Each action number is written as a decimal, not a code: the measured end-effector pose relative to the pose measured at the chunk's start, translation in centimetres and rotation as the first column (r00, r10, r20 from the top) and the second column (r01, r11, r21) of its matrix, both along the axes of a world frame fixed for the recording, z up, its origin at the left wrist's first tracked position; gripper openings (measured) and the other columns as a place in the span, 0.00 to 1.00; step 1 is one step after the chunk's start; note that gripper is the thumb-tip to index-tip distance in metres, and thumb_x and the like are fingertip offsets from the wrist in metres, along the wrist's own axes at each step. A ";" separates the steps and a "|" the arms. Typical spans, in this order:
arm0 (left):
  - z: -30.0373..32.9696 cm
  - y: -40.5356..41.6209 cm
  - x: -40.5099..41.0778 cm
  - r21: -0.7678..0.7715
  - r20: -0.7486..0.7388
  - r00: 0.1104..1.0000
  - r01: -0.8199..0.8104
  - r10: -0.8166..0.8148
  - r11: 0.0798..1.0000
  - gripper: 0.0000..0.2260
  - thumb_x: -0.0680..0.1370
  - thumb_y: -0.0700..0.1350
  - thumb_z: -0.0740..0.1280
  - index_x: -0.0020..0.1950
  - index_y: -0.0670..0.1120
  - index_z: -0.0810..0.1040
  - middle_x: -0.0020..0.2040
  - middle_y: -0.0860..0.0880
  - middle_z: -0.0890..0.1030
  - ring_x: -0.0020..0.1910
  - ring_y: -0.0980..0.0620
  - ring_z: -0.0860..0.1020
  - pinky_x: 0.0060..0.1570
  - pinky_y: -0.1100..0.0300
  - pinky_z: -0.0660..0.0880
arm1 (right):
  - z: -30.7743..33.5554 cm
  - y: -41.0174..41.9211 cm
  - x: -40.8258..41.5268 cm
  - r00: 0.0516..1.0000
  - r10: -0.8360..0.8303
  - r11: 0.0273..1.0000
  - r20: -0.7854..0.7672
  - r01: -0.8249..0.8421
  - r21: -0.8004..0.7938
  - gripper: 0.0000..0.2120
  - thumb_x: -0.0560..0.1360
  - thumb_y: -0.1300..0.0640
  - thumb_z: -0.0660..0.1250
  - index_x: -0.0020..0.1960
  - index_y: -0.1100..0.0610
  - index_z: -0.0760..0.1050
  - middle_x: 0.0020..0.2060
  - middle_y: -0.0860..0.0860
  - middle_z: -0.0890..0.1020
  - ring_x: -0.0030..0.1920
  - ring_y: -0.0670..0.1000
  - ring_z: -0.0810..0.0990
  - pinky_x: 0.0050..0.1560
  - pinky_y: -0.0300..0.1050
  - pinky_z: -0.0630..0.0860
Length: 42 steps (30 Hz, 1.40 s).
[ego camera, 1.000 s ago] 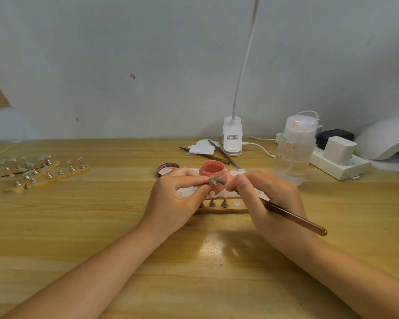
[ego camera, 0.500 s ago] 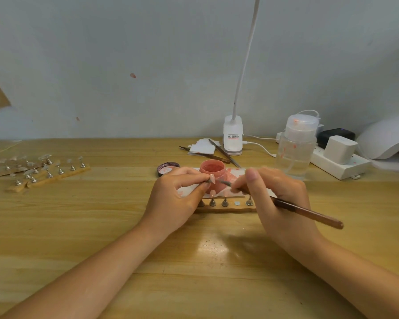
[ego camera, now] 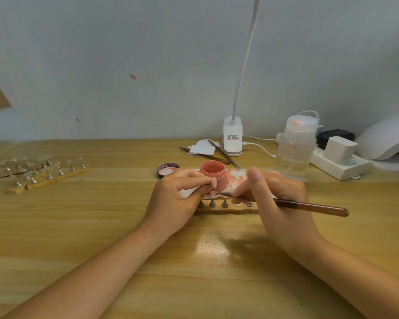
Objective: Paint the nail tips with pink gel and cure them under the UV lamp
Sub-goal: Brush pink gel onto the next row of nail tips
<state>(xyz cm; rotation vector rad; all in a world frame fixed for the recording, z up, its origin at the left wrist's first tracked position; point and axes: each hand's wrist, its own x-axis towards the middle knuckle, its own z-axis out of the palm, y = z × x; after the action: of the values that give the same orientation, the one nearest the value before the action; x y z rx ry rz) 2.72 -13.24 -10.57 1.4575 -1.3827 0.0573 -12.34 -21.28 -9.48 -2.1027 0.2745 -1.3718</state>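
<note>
Landmark: the open pink gel jar [ego camera: 212,173], standing on a stained white paper [ego camera: 236,178] at mid surface [ego camera: 101,226]. The left hand [ego camera: 173,203], just left of the jar, pinches a small stand bearing a nail tip [ego camera: 214,182] between thumb and forefinger, the tip held in front of the jar's wall; this grip matches the earlier frames. The right hand [ego camera: 276,199], right of the jar, grips a brown-handled brush [ego camera: 286,203] with fingers curled round it; its forefinger now stands raised and straight. A second ago the bristles met the nail tip; now the bristle end sits lower, below and just right of the tip, apart from it, and the handle lies flatter, pointing further right. Directly in front of the jar a wooden holder strip [ego camera: 226,209] carries a row of metal stands; the jar's lid [ego camera: 168,169] lies just left of the jar. Far left of the jar lie more strips with clear tips [ego camera: 44,173]; far right, at the frame edge, sits the white UV lamp [ego camera: 387,139]; behind the jar, a clip lamp [ego camera: 232,137].
</note>
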 end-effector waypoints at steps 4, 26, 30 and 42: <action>-0.1 0.0 0.1 0.009 -0.009 1.000 -0.003 0.003 1.000 0.12 0.70 0.35 0.71 0.49 0.50 0.81 0.43 0.57 0.81 0.46 0.59 0.77 0.48 0.69 0.72 | 0.3 0.1 0.2 0.999 -0.016 1.000 -0.042 0.015 -0.026 0.12 0.76 0.46 0.55 0.40 0.41 0.75 0.36 0.38 0.80 0.40 0.44 0.80 0.42 0.48 0.77; 0.1 0.0 -0.1 0.004 -0.013 1.000 -0.027 0.027 1.000 0.15 0.70 0.35 0.71 0.45 0.56 0.80 0.40 0.58 0.79 0.44 0.61 0.76 0.46 0.72 0.70 | 0.0 -0.2 -0.1 1.000 -0.024 0.999 0.001 0.024 -0.030 0.22 0.77 0.46 0.55 0.34 0.55 0.80 0.30 0.42 0.80 0.36 0.42 0.80 0.42 0.45 0.76; 0.0 0.1 -0.1 0.005 -0.005 0.999 -0.033 0.033 0.999 0.14 0.70 0.35 0.71 0.47 0.53 0.80 0.40 0.59 0.79 0.44 0.62 0.76 0.46 0.73 0.70 | -0.1 -0.2 0.1 0.998 -0.048 0.996 -0.048 0.044 -0.082 0.20 0.77 0.46 0.56 0.39 0.53 0.81 0.33 0.46 0.82 0.38 0.46 0.80 0.41 0.51 0.76; 0.1 0.0 -0.2 -0.025 0.021 1.000 -0.022 0.023 0.999 0.12 0.70 0.35 0.72 0.46 0.51 0.81 0.40 0.61 0.79 0.44 0.66 0.76 0.46 0.74 0.69 | -0.4 -0.4 -0.1 1.000 -0.024 0.999 -0.005 0.023 -0.044 0.27 0.77 0.41 0.52 0.34 0.55 0.80 0.30 0.41 0.80 0.37 0.41 0.79 0.44 0.41 0.73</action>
<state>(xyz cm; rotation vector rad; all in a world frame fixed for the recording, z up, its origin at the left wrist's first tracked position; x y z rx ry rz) 2.52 -13.23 -10.51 1.4554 -1.3780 0.1043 -12.46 -21.65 -9.90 -2.1452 0.2746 -1.3979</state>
